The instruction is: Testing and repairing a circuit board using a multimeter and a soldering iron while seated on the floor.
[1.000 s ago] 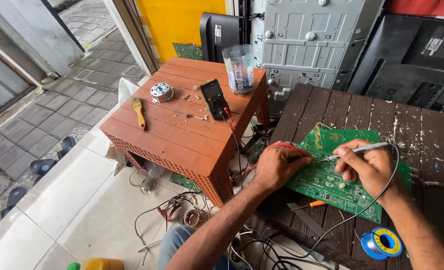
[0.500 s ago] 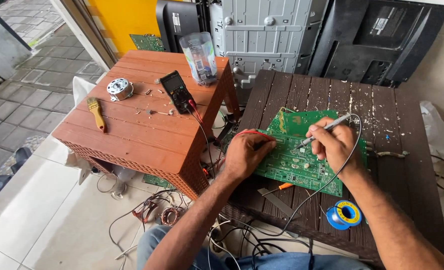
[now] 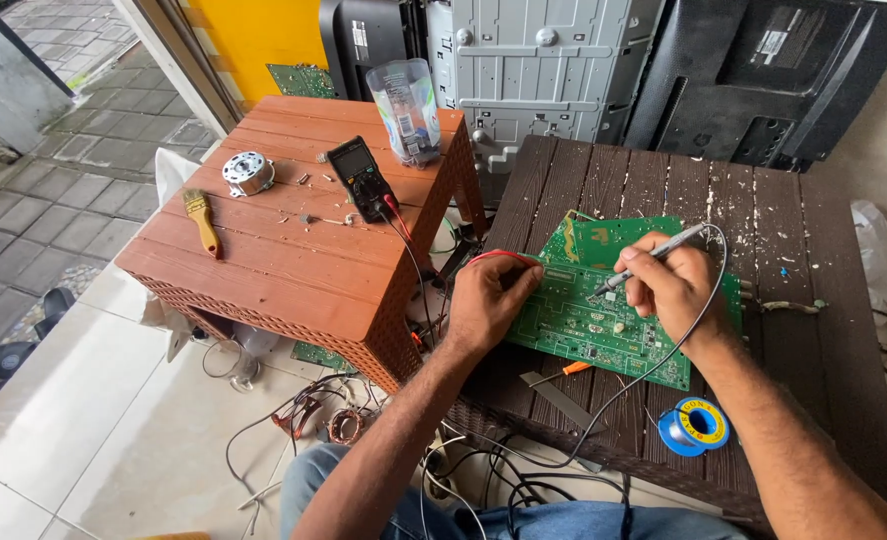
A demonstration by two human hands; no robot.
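Soldering on a green circuit board (image 3: 603,310), dark slatted table (image 3: 823,300).
Left hand (image 3: 488,300) is curling over the board's left edge, pinning it flat; right hand (image 3: 668,285) is closing pen-style round the soldering iron (image 3: 653,255), tip angling down onto the board.

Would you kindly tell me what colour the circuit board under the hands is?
Green, seen best in the head view: the circuit board.

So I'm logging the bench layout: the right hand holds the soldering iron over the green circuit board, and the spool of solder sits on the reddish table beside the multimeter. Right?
Not quite. The spool of solder lies on the dark slatted table, near the circuit board, not on the reddish table with the multimeter. The right hand does hold the soldering iron over the board. The head view shows it.
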